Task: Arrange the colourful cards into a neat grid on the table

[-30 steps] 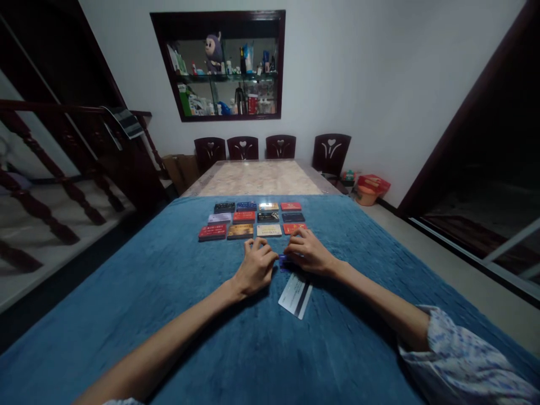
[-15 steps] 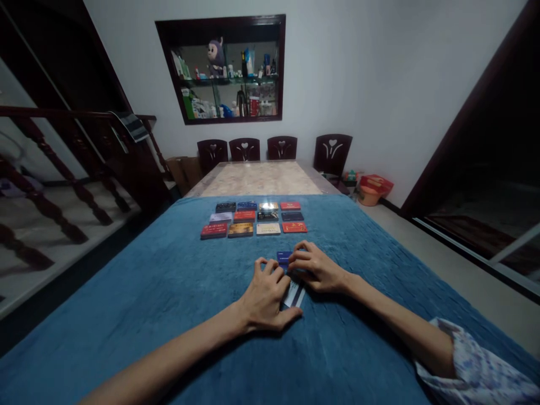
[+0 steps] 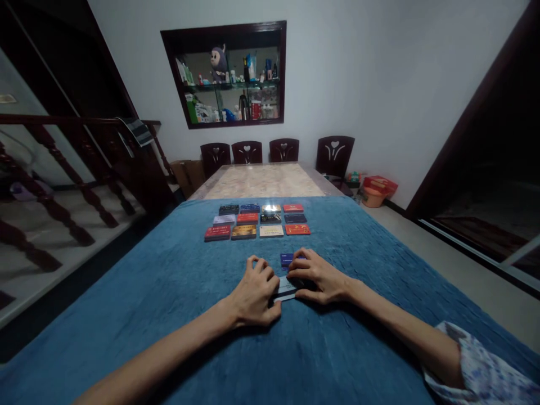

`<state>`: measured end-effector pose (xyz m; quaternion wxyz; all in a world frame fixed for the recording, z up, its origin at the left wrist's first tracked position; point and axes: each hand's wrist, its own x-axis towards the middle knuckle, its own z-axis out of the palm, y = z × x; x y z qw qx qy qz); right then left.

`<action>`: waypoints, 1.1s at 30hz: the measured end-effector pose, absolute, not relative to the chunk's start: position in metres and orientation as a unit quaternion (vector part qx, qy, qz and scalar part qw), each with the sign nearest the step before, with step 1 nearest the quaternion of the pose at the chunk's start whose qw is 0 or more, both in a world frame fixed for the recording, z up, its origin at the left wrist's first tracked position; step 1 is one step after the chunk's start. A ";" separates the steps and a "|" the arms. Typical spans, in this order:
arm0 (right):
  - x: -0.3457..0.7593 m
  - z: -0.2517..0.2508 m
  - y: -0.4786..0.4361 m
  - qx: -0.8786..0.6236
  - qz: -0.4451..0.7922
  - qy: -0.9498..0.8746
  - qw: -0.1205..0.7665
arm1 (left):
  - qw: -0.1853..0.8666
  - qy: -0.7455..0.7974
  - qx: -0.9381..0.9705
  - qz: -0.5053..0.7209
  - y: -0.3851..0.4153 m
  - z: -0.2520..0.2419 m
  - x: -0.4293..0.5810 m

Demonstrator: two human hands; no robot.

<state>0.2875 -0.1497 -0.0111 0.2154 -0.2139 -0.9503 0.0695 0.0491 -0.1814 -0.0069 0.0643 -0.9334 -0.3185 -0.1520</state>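
Pale striped card (image 3: pixel 285 292) lies on the blue cloth (image 3: pixel 169 292), pinched at its ends between left hand (image 3: pixel 256 293) and right hand (image 3: pixel 317 277), fingers curled narrow; blue card (image 3: pixel 287 259) just beyond; edges are best gripped lightly, card kept flat.

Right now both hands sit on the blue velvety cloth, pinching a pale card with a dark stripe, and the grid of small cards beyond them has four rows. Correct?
Not quite: the head view shows three rows in the grid of small cards, not four. The left hand and right hand do meet at the pale striped card on the blue cloth.
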 end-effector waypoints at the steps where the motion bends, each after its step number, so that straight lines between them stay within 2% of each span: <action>1: 0.286 -0.011 -0.150 -0.212 0.068 -0.951 0.213 | 0.063 -0.316 -0.934 -0.151 -0.179 -0.006 0.044; 8: 0.274 -0.011 -0.150 -0.217 0.030 -0.952 0.216 | 0.038 -0.288 -0.939 -0.182 -0.163 -0.007 0.019; 17: 0.269 -0.035 -0.142 -0.249 0.010 -0.911 0.329 | -0.057 -0.323 -0.901 -0.283 -0.150 -0.020 0.012; 23: 0.267 -0.042 -0.143 -0.309 0.035 -0.879 0.361 | -0.046 -0.347 -0.893 -0.282 -0.143 -0.026 0.012; 33: 0.268 -0.046 -0.144 -0.331 0.044 -0.867 0.371 | -0.098 -0.376 -0.876 -0.288 -0.143 -0.025 0.015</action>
